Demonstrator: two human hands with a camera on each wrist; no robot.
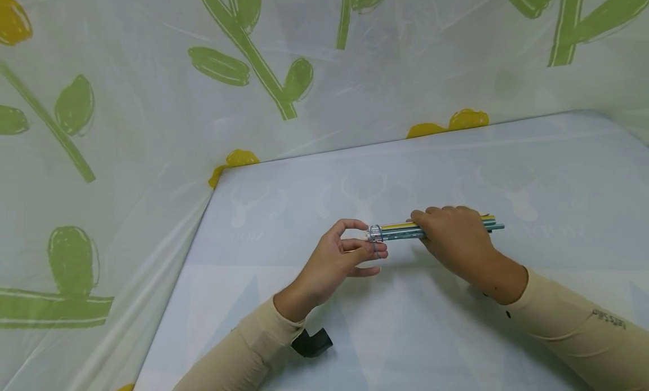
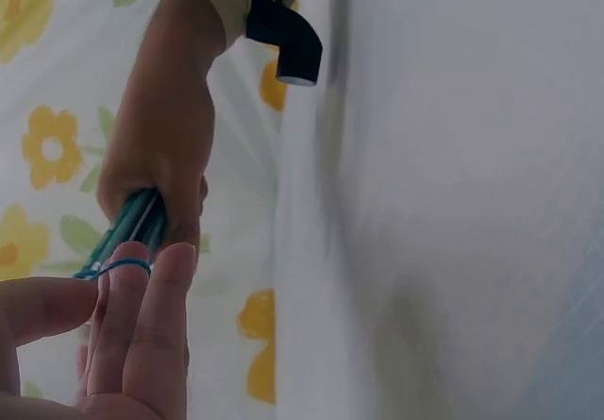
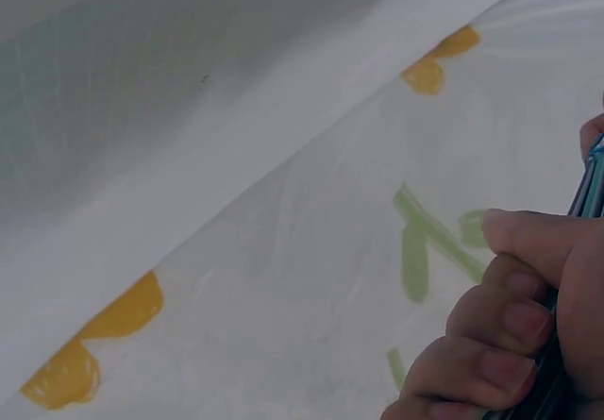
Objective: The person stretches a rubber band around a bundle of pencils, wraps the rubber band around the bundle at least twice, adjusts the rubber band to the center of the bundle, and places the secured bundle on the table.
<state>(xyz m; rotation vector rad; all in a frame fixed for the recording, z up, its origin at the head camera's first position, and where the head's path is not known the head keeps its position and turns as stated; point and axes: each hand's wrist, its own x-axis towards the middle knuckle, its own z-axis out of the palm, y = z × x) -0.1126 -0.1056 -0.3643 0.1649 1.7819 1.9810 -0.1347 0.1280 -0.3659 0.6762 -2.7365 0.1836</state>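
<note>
A bundle of slim pencils [image 1: 400, 231], teal with a yellow one, lies nearly level above the table. My right hand [image 1: 456, 233] grips it from above around its right part, fingers curled in the right wrist view [image 3: 500, 335]. A thin blue rubber band [image 1: 376, 233] circles the left end of the bundle. My left hand [image 1: 334, 261] is at that end, with the band stretched over a fingertip and the thumb against it, as the left wrist view shows the band [image 2: 127, 262] close up. How many turns the band makes cannot be told.
The pale printed table [image 1: 304, 210] extends beneath both hands. Behind and to the left hangs a white sheet [image 1: 152, 98] with green leaves and yellow flowers. A black angular wrist mount [image 1: 311, 343] shows beside the left sleeve.
</note>
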